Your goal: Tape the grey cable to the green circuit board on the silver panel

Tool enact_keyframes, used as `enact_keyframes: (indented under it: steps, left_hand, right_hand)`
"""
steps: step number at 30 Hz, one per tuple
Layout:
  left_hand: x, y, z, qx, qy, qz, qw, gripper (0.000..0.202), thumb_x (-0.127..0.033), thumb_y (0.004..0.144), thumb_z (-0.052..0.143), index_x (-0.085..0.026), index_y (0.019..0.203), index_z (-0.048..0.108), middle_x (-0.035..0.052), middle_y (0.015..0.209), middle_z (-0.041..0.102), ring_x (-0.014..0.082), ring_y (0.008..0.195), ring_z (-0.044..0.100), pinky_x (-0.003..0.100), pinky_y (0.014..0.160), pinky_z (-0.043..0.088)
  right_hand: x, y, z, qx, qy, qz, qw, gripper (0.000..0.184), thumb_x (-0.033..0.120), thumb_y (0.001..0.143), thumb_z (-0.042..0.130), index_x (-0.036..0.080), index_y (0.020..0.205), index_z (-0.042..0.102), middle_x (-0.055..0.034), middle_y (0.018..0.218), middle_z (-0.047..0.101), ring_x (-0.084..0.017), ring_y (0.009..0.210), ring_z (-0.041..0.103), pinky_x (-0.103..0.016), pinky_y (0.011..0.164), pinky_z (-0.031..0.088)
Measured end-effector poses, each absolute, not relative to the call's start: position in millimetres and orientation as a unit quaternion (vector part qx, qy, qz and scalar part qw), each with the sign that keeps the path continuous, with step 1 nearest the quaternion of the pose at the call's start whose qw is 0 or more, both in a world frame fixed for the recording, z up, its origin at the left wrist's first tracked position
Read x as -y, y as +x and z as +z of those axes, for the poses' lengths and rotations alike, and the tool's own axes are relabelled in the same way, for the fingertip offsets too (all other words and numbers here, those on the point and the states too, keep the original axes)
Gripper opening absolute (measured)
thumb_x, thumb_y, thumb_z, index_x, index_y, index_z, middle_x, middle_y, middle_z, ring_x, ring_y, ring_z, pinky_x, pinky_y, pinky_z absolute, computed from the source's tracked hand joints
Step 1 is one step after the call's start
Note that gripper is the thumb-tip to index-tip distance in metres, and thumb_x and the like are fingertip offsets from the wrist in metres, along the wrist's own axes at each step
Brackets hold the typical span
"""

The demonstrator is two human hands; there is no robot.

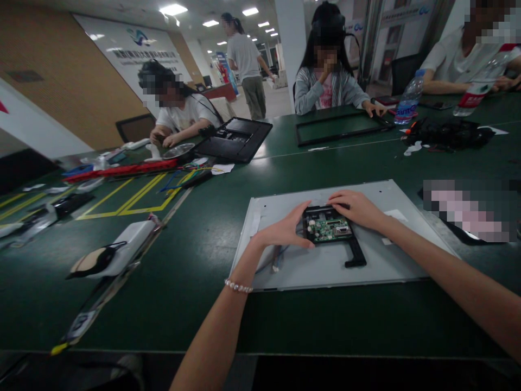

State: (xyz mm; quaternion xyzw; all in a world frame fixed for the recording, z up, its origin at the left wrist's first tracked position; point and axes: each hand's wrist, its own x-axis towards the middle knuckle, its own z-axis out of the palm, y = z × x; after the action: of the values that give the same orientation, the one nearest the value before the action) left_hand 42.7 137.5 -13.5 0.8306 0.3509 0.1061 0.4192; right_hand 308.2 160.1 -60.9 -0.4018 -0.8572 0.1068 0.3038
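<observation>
a flat grey metal panel [309, 271] lies beneath the black plastic frame [357, 253] holding a green circuit board [324, 231], left hand [285, 229] spread at the frame's left, right hand [355, 207] at its far edge, pinch indeterminable, where uneven pressure could flex the board.

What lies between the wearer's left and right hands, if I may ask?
In the head view, a black frame with a green board lies between the left hand and the right hand, on the panel.
</observation>
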Motion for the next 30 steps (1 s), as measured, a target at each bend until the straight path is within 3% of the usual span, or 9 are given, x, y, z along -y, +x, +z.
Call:
enact_keyframes:
  steps: [13,19,22,25,28,30]
  left_hand:
    - [-137,44,-11,-0.362,0.831,0.099,0.41,0.118,-0.043,0.062,0.076,-0.016,0.153,0.007,0.0188,0.157,0.01,0.0404,0.142,0.015,0.054,0.116,0.012]
    - [-134,46,-7,-0.356,0.839,0.109,0.397,0.119,-0.048,0.062,0.077,-0.021,0.154,0.006,0.0157,0.158,0.009,0.0388,0.143,0.014,0.054,0.116,0.013]
    - [-134,44,1,-0.38,0.84,0.149,0.357,0.098,-0.05,0.075,0.068,-0.024,0.152,0.014,0.0114,0.158,0.015,0.0325,0.143,0.02,0.047,0.117,0.019]
    - [-142,35,5,-0.458,0.812,0.255,0.256,0.061,-0.044,0.089,0.05,-0.025,0.145,0.033,0.0078,0.15,0.036,0.025,0.136,0.035,0.041,0.112,0.03]
    - [-155,15,3,-0.561,0.742,0.346,0.124,0.038,-0.032,0.09,0.045,-0.02,0.124,0.056,0.0088,0.127,0.057,0.0217,0.116,0.054,0.036,0.1,0.042]
    - [-164,-1,1,-0.617,0.696,0.361,0.074,0.03,-0.025,0.087,0.045,-0.017,0.11,0.063,0.0088,0.113,0.063,0.0207,0.102,0.059,0.034,0.094,0.045]
  right_hand:
    - [-162,309,-63,0.832,-0.413,0.157,0.334,0.027,0.031,0.094,0.047,0.023,0.091,0.073,-0.005,0.099,0.072,-0.02,0.093,0.066,-0.036,0.085,0.05]
    - [-162,309,-64,0.83,-0.41,0.162,0.341,0.023,0.029,0.092,0.051,0.025,0.094,0.073,-0.0041,0.098,0.073,-0.02,0.092,0.066,-0.037,0.085,0.05]
    - [-161,310,-64,0.83,-0.409,0.159,0.344,0.022,0.029,0.092,0.051,0.025,0.098,0.072,-0.0045,0.099,0.073,-0.02,0.093,0.066,-0.038,0.085,0.05]
    - [-160,310,-63,0.829,-0.409,0.154,0.348,0.023,0.029,0.092,0.05,0.024,0.099,0.071,-0.0045,0.1,0.073,-0.02,0.093,0.066,-0.038,0.085,0.05]
    - [-158,310,-61,0.825,-0.413,0.145,0.357,0.024,0.029,0.093,0.048,0.023,0.097,0.071,-0.0056,0.101,0.072,-0.021,0.095,0.065,-0.038,0.087,0.049]
    - [-156,310,-59,0.82,-0.419,0.136,0.367,0.026,0.029,0.094,0.046,0.022,0.097,0.071,-0.0062,0.104,0.071,-0.021,0.097,0.064,-0.039,0.089,0.048]
